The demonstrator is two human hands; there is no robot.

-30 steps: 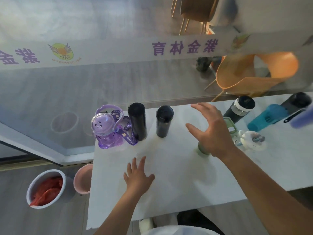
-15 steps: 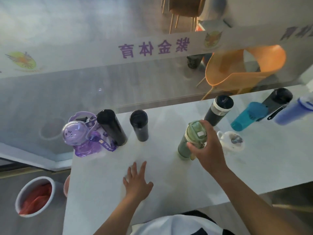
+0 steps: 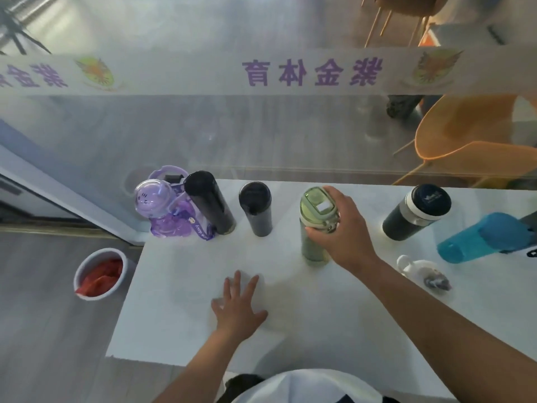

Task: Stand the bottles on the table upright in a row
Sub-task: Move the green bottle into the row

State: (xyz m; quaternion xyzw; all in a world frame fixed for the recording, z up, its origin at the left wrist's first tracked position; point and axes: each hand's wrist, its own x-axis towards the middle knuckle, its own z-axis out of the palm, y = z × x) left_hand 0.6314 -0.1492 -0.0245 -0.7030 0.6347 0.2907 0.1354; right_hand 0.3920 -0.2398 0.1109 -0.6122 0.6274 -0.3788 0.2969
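The translucent green bottle [image 3: 315,228], cylindrical with a glossy flip lid, is being held upright on the white table [image 3: 290,330] by the right hand [image 3: 345,231], fingers clasped around its cap. Left of it, two matte black bottles [image 3: 255,209] are being left standing; the left hand [image 3: 236,309] is being rested flat, fingers spread.

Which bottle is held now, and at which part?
The right hand holds the green bottle around its lid. The left hand lies flat, holding nothing.

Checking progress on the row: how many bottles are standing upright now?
5: purple bottle far left, tall black, short black, green in the right hand, dark white-banded one. More may sit off-frame right.
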